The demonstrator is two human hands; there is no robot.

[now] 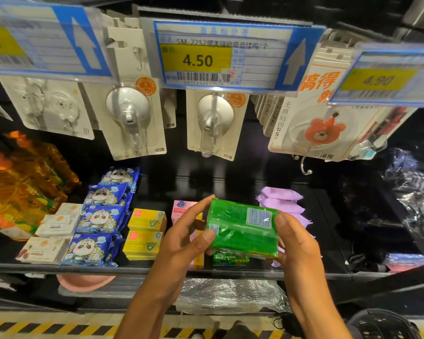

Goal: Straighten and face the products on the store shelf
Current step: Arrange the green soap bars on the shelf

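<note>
Left hand (189, 231): bare forearm rising from near edge; thumb and fingers (201, 204) pinch left end of green pack (240, 231). Right hand (295, 243): thumb on top, grips right end.

A price label (197, 60) reading 4.50 hangs far centre. Yellow-black floor tape (34, 329) runs near left, and a dark basket (382, 325) sits near right.

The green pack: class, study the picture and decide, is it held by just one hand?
No, the left hand grips the green pack at its left end and the right hand grips its right end.
</note>
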